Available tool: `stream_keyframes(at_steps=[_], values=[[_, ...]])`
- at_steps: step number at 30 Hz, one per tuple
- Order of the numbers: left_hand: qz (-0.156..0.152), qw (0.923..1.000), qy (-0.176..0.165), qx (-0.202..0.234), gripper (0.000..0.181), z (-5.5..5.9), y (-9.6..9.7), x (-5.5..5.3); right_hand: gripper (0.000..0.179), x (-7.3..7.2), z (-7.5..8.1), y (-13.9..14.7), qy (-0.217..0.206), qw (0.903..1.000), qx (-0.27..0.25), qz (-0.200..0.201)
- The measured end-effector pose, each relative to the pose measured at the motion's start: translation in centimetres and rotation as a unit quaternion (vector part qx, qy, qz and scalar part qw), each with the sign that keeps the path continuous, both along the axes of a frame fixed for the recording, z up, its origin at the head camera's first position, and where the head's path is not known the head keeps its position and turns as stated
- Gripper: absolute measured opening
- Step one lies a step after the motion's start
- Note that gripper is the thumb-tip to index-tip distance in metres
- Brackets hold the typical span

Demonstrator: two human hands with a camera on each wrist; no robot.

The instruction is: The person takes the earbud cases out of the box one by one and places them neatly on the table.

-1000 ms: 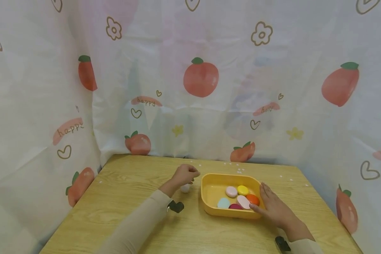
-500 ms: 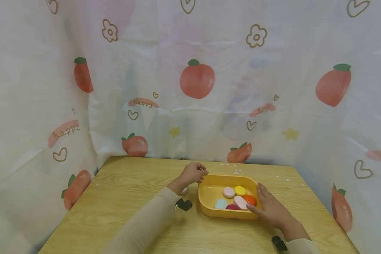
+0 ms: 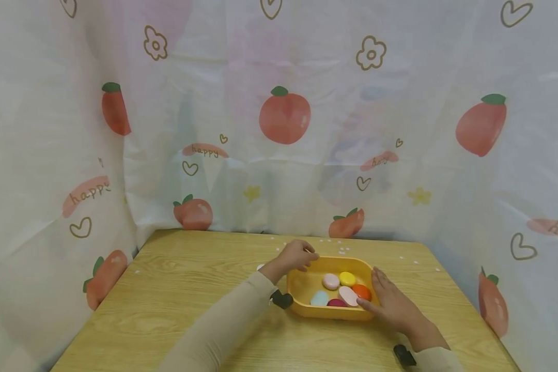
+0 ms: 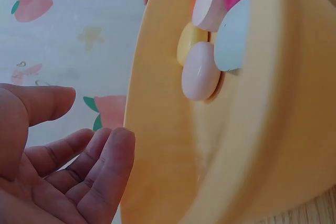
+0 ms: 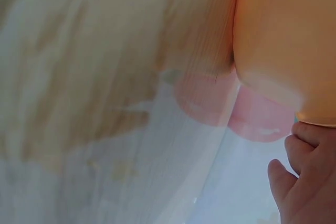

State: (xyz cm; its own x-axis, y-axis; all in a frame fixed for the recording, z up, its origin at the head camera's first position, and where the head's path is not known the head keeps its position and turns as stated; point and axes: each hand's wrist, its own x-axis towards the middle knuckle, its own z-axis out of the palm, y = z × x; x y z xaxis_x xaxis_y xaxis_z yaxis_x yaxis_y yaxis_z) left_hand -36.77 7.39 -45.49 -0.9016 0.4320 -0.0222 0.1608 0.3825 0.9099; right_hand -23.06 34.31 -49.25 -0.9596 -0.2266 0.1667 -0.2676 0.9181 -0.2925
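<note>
A shallow yellow plastic tub (image 3: 300, 308) with rounded corners stands on the table and holds several smooth, pebble-like oval pieces: light pink (image 3: 331, 281), yellow (image 3: 347, 279), orange (image 3: 362, 293), pale blue (image 3: 319, 298) and dark pink (image 3: 337, 303). My left hand (image 3: 297, 256) hovers at the tub's back left corner. In the left wrist view its fingers (image 4: 115, 153) are loosely bent, thumb apart, and nothing shows between them. My right hand (image 3: 395, 305) rests against the tub's right end with mostly straight fingers, its thumb over the front rim.
A white rounded object (image 3: 260, 267) peeks out behind my left wrist, mostly hidden. Small white bits (image 3: 341, 251) lie scattered along the back of the wooden table (image 3: 204, 268). A fruit-printed white curtain (image 3: 242, 103) encloses the table's back and sides.
My left hand has moved right, from beside the white object to the tub's back left corner. The right hand stays at the tub's right end. The pieces in the tub look unchanged.
</note>
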Motion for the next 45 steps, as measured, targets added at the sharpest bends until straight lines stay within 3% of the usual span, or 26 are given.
stream_keyframes(at_steps=[10,18,26,33,45], values=[[-0.001,0.9989,0.009,-0.045,0.024,-0.5,1.9,0.6,0.095,-0.2,-0.1,0.1,-0.011,0.9999,-0.010,-0.004],[-0.002,0.9994,-0.029,-0.020,0.025,-0.3,2.5,0.7,0.094,-0.1,-0.2,0.1,-0.001,1.0000,-0.005,-0.004],[0.004,0.9973,-0.071,0.020,0.021,0.5,3.8,0.9,0.094,-0.2,-0.1,0.2,-0.003,0.9999,-0.009,-0.006],[0.022,0.9970,-0.065,-0.037,0.016,0.1,4.7,1.5,0.094,0.1,-0.2,-0.1,-0.008,0.9998,-0.017,0.000],[-0.019,0.9899,-0.086,-0.111,0.019,-0.1,5.6,2.4,0.095,-0.2,-0.3,0.0,-0.005,0.9999,-0.008,-0.013]])
